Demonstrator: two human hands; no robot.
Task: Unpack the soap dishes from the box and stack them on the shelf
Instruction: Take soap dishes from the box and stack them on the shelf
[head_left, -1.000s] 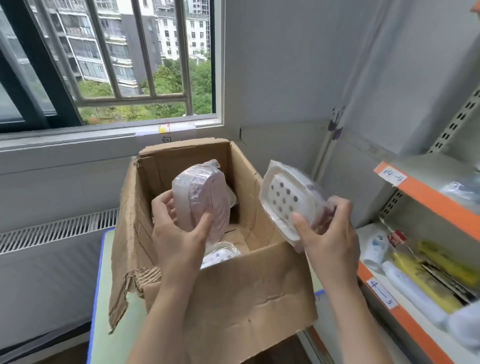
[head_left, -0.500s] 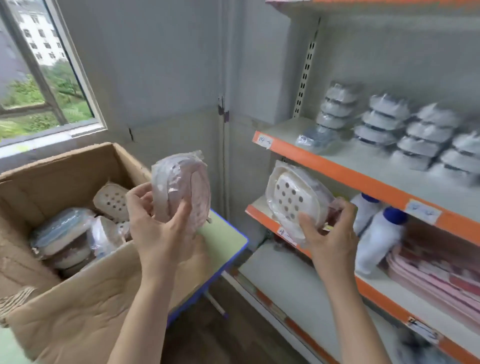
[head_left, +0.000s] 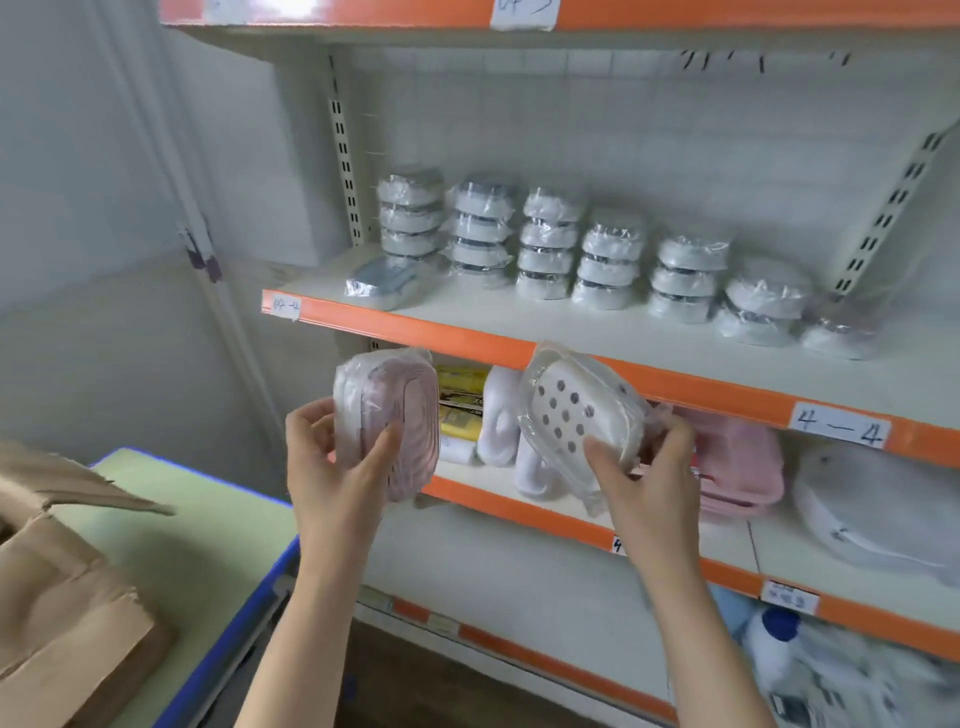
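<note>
My left hand (head_left: 337, 467) grips a pink soap dish (head_left: 395, 415) wrapped in clear plastic, held on edge. My right hand (head_left: 644, 478) holds a white soap dish (head_left: 571, 415) with round drain holes, also in plastic, tilted toward me. Both dishes hover in front of the orange-edged shelf (head_left: 467, 338). On that shelf stand several stacks of wrapped soap dishes (head_left: 545, 244), and a single blue-grey one (head_left: 376, 280) lies at the left end. The cardboard box (head_left: 57, 597) shows only at the lower left corner.
The box rests on a pale green table with a blue edge (head_left: 244, 587). The lower shelf (head_left: 519, 504) holds yellow packs, white bottles and pink trays (head_left: 737, 462). A label reading 4-4 (head_left: 839, 431) hangs on the shelf edge. An upper shelf (head_left: 415, 15) runs overhead.
My view has swung right from the box to the shelf. Both hands kept their dishes and carried them toward the shelf front.
</note>
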